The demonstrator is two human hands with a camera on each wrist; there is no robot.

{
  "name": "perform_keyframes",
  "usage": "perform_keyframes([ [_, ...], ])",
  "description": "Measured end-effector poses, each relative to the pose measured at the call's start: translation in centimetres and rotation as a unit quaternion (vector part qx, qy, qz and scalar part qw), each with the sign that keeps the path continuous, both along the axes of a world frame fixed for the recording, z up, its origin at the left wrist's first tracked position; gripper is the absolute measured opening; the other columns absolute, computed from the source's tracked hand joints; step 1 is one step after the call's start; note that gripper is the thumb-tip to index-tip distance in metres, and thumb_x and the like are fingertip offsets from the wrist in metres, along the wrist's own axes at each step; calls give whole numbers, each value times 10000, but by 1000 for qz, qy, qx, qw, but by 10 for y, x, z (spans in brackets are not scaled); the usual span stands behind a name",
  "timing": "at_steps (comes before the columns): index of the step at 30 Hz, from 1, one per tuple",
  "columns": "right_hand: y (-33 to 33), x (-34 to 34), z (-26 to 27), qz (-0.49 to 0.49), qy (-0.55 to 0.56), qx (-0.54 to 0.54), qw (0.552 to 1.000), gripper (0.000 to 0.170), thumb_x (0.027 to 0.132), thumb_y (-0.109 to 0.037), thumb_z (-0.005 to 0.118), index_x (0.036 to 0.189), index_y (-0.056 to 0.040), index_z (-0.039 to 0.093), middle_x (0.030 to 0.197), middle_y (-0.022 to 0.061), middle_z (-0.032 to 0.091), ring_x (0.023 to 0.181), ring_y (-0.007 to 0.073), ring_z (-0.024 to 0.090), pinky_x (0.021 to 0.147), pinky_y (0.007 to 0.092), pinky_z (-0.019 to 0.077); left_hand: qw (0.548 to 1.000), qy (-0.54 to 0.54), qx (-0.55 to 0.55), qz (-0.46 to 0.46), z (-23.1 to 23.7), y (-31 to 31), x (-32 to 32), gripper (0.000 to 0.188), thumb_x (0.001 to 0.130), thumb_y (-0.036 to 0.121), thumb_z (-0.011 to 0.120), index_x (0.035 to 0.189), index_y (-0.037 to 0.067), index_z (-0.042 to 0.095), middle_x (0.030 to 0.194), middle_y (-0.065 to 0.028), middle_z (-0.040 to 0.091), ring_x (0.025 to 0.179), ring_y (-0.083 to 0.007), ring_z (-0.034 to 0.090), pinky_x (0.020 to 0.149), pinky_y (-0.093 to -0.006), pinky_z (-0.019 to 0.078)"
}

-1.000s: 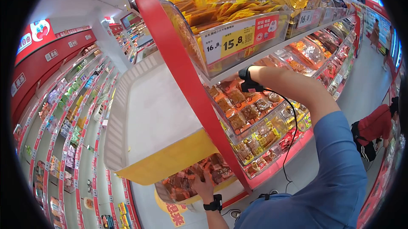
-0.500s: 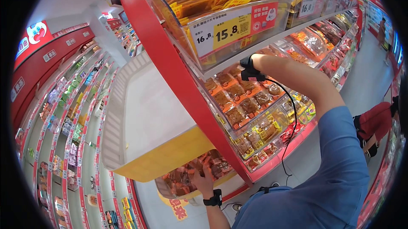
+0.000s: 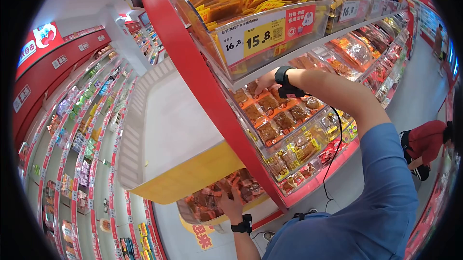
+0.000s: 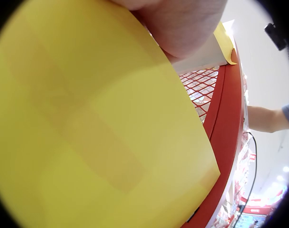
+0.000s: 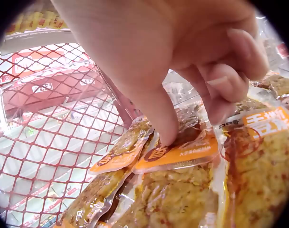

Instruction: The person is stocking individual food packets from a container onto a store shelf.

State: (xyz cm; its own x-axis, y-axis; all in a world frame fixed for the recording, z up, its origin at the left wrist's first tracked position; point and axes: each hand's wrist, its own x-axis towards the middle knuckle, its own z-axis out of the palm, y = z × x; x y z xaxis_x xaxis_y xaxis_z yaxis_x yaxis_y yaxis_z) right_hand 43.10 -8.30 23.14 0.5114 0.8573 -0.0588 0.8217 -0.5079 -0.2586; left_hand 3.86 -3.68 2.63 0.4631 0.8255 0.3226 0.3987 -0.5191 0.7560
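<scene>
My right hand (image 3: 266, 80) reaches under the upper shelf into a clear bin of brown, flat snack packets (image 3: 283, 120) with orange labels. In the right wrist view, its thumb and forefinger pinch the top of an orange-labelled snack packet (image 5: 177, 154), the other fingers curled. Another packet (image 5: 263, 156) stands beside it. Down at the left, my left hand (image 3: 231, 207) lies over a bin of reddish-brown packets (image 3: 202, 204). A yellow panel (image 4: 101, 114) hides most of that hand in the left wrist view; whether its fingers hold a packet I cannot tell.
A red shelf post (image 3: 197, 72) stands between the bins, with a white tray (image 3: 183, 115) to its left. Over the right hand is a priced clear bin (image 3: 275, 38). A red mesh (image 5: 54, 128) closes the bin's side. A person in red (image 3: 427, 144) bends at the right.
The right hand, earlier hidden behind the upper shelf's edge, now shows over the packets, its wrist turned a little. The left hand stays in place. The head view shifts slightly.
</scene>
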Motion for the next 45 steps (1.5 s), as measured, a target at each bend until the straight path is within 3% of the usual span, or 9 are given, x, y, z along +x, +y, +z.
perform_keyframes([
  [11,-25,-21,37,5,85,-12,996,424,764,-388,650,635,-1,536,572,89,545,480,154,512,493,331,455,994,-76,71,-22,-12,5,1,292,839,224,600,865,-66,591,687,-218,602,617,-345,596,570,-398,445],
  [16,-100,-88,71,142,-149,39,978,437,781,-417,636,814,18,614,736,164,628,676,278,599,616,342,474,994,-68,-39,-72,-15,5,-13,262,835,233,622,853,-28,621,728,-177,633,631,-255,599,590,-338,450],
  [20,-162,-164,75,267,125,20,956,295,856,-305,603,788,-18,607,617,73,558,555,180,553,532,309,426,973,-136,-96,-162,6,-8,-30,203,788,193,684,803,-5,646,696,-122,627,559,-169,536,534,-293,404],
  [24,-193,-215,15,345,40,-10,938,352,848,-372,579,948,-35,566,685,170,594,640,322,614,549,422,466,927,-123,-66,-350,69,-51,-25,184,767,179,699,850,17,668,698,-90,628,560,-175,530,538,-284,402],
  [33,-187,-241,-57,192,347,262,880,150,826,-130,643,916,-20,596,739,44,549,600,142,491,534,276,396,877,-110,-65,-463,92,-86,5,245,769,183,691,958,31,656,768,-105,648,635,-205,606,618,-310,462],
  [37,-190,-235,-40,202,325,248,890,117,848,-116,613,855,0,594,725,18,538,598,85,480,516,247,380,844,-69,19,-532,86,-74,-1,236,772,172,682,946,18,644,779,-115,637,661,-237,607,649,-313,476],
  [40,-193,-216,1,86,426,281,856,131,888,-133,559,849,-10,583,668,-18,512,554,40,443,480,202,339,869,-114,-137,-462,104,-58,-9,234,771,167,673,935,8,623,795,-130,624,680,-271,598,641,-320,475],
  [43,-185,-168,28,-17,393,320,862,206,930,-202,497,833,-33,565,609,-53,469,496,10,407,449,184,311,978,-20,42,-201,47,-8,-6,238,772,144,638,969,21,586,876,-136,595,822,-304,579,723,-358,462],
  [45,-169,-135,40,-56,341,294,891,213,929,-210,496,820,-40,562,617,-42,483,486,11,414,429,195,311,981,58,157,-94,5,13,-1,271,783,155,610,1021,36,561,987,-144,565,947,-316,543,805,-398,434],
])
